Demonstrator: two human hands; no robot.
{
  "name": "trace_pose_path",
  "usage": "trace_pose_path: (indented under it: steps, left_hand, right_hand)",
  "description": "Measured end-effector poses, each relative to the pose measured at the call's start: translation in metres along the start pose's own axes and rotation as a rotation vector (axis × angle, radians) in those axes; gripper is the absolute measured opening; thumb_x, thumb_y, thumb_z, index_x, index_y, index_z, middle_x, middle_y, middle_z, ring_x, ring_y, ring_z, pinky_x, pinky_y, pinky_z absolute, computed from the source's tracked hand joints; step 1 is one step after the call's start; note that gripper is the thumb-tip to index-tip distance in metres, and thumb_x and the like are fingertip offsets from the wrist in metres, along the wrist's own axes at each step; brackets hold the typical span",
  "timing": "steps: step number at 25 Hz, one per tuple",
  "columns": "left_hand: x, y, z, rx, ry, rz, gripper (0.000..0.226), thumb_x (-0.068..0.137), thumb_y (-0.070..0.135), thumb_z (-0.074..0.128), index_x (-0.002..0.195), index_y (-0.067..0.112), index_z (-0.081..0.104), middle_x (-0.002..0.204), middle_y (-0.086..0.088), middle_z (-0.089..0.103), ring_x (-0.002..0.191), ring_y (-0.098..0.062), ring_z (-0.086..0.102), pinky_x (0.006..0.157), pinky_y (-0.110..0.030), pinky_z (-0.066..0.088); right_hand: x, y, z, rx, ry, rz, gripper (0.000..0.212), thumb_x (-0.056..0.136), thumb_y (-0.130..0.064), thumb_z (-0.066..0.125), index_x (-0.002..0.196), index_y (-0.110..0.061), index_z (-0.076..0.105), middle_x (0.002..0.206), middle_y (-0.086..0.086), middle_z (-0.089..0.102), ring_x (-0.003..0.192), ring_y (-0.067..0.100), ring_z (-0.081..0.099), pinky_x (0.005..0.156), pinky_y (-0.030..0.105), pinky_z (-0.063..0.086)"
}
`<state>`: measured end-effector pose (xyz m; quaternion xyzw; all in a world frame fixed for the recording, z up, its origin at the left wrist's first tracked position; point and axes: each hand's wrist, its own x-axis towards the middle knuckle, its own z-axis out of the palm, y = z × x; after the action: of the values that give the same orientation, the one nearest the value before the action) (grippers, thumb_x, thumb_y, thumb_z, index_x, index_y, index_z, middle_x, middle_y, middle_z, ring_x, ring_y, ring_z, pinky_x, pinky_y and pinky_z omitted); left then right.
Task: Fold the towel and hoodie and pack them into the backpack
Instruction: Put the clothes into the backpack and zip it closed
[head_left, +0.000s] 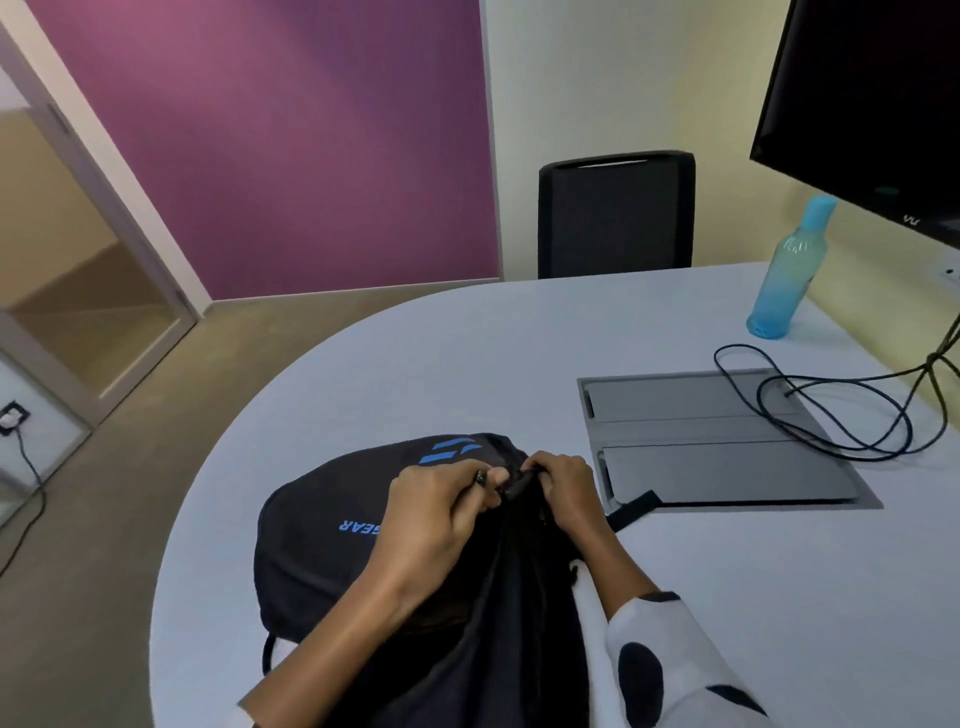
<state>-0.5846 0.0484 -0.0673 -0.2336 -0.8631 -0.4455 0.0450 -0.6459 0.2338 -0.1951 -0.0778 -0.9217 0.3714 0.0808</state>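
Note:
A black backpack (332, 530) with blue lettering lies on the white table (467, 353) close to me. My left hand (436, 514) pinches a small black zipper pull at the bag's top. My right hand (561, 488) grips the dark fabric and zipper right beside it, the two hands almost touching. Neither the towel nor the hoodie can be seen; dark cloth by my arms may be the bag or a garment, I cannot tell which.
A grey flip-lid cable box (717, 447) is set in the table to the right, with a black cable (831, 415) looped over it. A blue water bottle (784, 275) stands at the far right under a dark monitor (872, 104). A black chair (615, 213) is behind the table.

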Motion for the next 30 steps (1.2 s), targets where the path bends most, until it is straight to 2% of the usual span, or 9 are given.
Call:
trace_pose_path:
  steps: [5, 9, 12, 15, 19, 23, 25, 28, 30]
  left_hand:
    - [0.007, 0.01, -0.022, -0.204, 0.098, -0.191, 0.021, 0.092, 0.018, 0.061, 0.077, 0.007, 0.072, 0.063, -0.005, 0.071, 0.063, -0.015, 0.071, 0.069, -0.039, 0.06]
    - [0.003, 0.012, -0.023, -0.234, 0.085, -0.228, 0.022, 0.092, 0.02, 0.06, 0.079, 0.005, 0.071, 0.065, -0.009, 0.071, 0.064, -0.018, 0.071, 0.07, -0.041, 0.06]
    - [-0.006, 0.022, -0.019, -0.192, 0.048, -0.135, 0.023, 0.094, 0.016, 0.059, 0.074, 0.011, 0.069, 0.067, 0.001, 0.071, 0.066, -0.013, 0.071, 0.071, -0.041, 0.059]
    - [-0.018, 0.026, -0.023, -0.089, 0.058, -0.03, 0.023, 0.094, 0.015, 0.058, 0.075, 0.011, 0.07, 0.069, 0.01, 0.071, 0.071, -0.006, 0.07, 0.076, -0.039, 0.058]
    - [-0.033, 0.038, -0.05, -0.288, 0.168, -0.039, 0.025, 0.092, 0.025, 0.06, 0.083, 0.004, 0.071, 0.072, -0.002, 0.074, 0.073, -0.01, 0.072, 0.078, -0.033, 0.058]
    - [-0.035, 0.041, -0.069, -0.457, 0.205, -0.14, 0.024, 0.091, 0.024, 0.06, 0.083, 0.004, 0.071, 0.071, -0.01, 0.073, 0.072, -0.019, 0.073, 0.074, -0.032, 0.058]
    - [-0.031, 0.034, -0.079, -0.554, 0.247, -0.262, 0.024, 0.092, 0.02, 0.06, 0.084, 0.001, 0.07, 0.069, -0.014, 0.072, 0.069, -0.024, 0.072, 0.072, -0.034, 0.058]
    - [-0.029, 0.03, -0.086, -0.612, 0.225, -0.31, 0.026, 0.092, 0.022, 0.06, 0.085, -0.001, 0.07, 0.072, -0.017, 0.072, 0.071, -0.026, 0.072, 0.073, -0.034, 0.057]
    - [-0.028, 0.032, -0.084, -0.642, 0.187, -0.277, 0.03, 0.092, 0.024, 0.059, 0.084, -0.002, 0.069, 0.075, -0.018, 0.072, 0.074, -0.027, 0.072, 0.075, -0.034, 0.058]
  right_hand:
    - [-0.014, -0.031, -0.012, -0.209, -0.158, -0.167, 0.035, 0.076, 0.007, 0.043, 0.092, -0.014, 0.066, 0.091, 0.008, 0.063, 0.089, 0.03, 0.06, 0.067, 0.026, 0.037]
    - [-0.06, -0.053, -0.042, 0.098, -0.18, -0.233, 0.037, 0.08, -0.005, 0.066, 0.115, -0.015, 0.068, 0.116, -0.003, 0.067, 0.108, 0.009, 0.058, 0.094, 0.021, 0.042]
    - [-0.08, -0.071, -0.054, 0.22, -0.023, -0.328, 0.024, 0.08, -0.004, 0.069, 0.1, -0.015, 0.074, 0.093, -0.009, 0.073, 0.086, -0.001, 0.061, 0.082, 0.008, 0.041]
    - [-0.078, -0.081, -0.05, 0.107, 0.054, -0.427, 0.016, 0.084, -0.001, 0.065, 0.093, -0.012, 0.073, 0.083, -0.004, 0.071, 0.071, 0.009, 0.06, 0.086, 0.017, 0.042]
    - [-0.068, -0.069, -0.055, -0.017, 0.111, -0.35, 0.016, 0.085, 0.001, 0.06, 0.092, -0.009, 0.071, 0.089, 0.005, 0.072, 0.083, 0.021, 0.065, 0.084, 0.034, 0.051]
    - [-0.066, -0.07, -0.064, -0.031, 0.164, -0.209, 0.014, 0.083, -0.001, 0.065, 0.088, -0.011, 0.074, 0.085, 0.001, 0.073, 0.081, 0.016, 0.067, 0.081, 0.031, 0.053]
    - [-0.075, -0.084, -0.066, 0.09, 0.115, -0.157, 0.015, 0.079, -0.002, 0.07, 0.086, -0.015, 0.076, 0.084, -0.005, 0.074, 0.081, 0.008, 0.068, 0.085, 0.03, 0.054]
    - [-0.099, -0.122, -0.081, 0.448, -0.163, -0.204, 0.029, 0.079, -0.007, 0.075, 0.106, -0.015, 0.073, 0.103, -0.007, 0.073, 0.098, 0.001, 0.066, 0.093, 0.019, 0.05]
    - [-0.104, -0.138, -0.083, 0.345, -0.254, -0.323, 0.037, 0.077, -0.012, 0.077, 0.113, -0.015, 0.07, 0.108, -0.011, 0.07, 0.102, -0.001, 0.062, 0.092, 0.011, 0.044]
